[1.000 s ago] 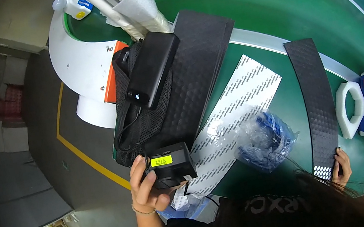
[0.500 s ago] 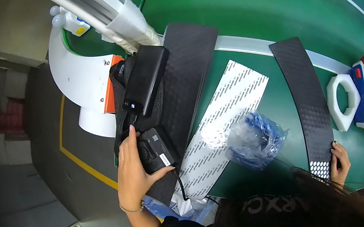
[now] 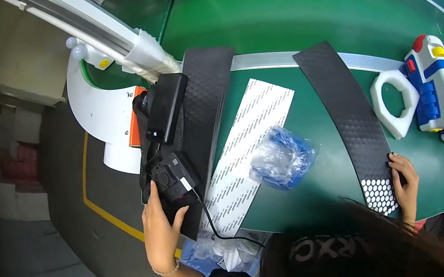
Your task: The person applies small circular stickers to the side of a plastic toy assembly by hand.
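At the left of the table, my left hand [image 3: 161, 231] is open, thumb apart and fingers stretched. Its fingertips lie by a black boxy device [image 3: 175, 175] with a cable, which sits on a stack of dark textured sheets [image 3: 204, 83]. A black power bank [image 3: 167, 106] lies just beyond the device. At the right, my right hand [image 3: 406, 181] is closed at the edge of a long black textured strip [image 3: 340, 107], beside the white dots [image 3: 379, 196] at its near end. My right thumb is hidden. Between the hands lies a white printed strip [image 3: 255, 127].
A clear bag with blue contents [image 3: 282, 158] rests partly on the white strip. A white octagonal ring [image 3: 379, 106] and white-blue toys [image 3: 435, 79] stand at the right. A wrapped post [image 3: 146, 54] rises at the far left, near a curved white panel [image 3: 92, 101].
The view has shifted, moving the table's things left in the picture. My left hand has drawn back toward me from the device; my right hand stays at the black strip's edge.
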{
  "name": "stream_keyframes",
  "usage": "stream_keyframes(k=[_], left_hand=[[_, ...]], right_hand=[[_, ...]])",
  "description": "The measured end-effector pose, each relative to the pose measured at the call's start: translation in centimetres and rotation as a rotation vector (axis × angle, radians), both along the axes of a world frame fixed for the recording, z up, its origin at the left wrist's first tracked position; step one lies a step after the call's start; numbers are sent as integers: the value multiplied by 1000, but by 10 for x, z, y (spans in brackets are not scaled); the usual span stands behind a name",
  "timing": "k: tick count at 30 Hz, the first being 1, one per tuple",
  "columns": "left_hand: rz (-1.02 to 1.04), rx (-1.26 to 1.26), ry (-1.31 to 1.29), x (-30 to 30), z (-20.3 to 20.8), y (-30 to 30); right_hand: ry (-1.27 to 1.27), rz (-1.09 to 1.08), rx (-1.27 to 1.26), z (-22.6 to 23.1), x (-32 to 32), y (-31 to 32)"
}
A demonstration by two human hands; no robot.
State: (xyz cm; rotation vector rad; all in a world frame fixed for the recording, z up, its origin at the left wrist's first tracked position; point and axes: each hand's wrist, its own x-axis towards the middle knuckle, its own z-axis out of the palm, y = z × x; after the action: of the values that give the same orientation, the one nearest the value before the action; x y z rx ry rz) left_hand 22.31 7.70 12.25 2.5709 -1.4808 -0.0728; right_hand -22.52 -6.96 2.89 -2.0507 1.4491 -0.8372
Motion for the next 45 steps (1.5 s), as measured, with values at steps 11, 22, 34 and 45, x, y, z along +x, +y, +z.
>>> stream_keyframes(k=[11, 22, 34, 45], left_hand=[[-452, -137, -171, -93, 14, -12], [-757, -128, -46, -131, -52, -93], [-993, -538, -80, -111, -70, -69], [-260, -127, 161, -95, -60, -64]], right_hand=[[56, 179, 134, 20, 6, 1], [84, 609, 86, 52, 66, -38], [-484, 764, 596, -25, 170, -70], [-292, 447, 62, -6, 158, -70]])
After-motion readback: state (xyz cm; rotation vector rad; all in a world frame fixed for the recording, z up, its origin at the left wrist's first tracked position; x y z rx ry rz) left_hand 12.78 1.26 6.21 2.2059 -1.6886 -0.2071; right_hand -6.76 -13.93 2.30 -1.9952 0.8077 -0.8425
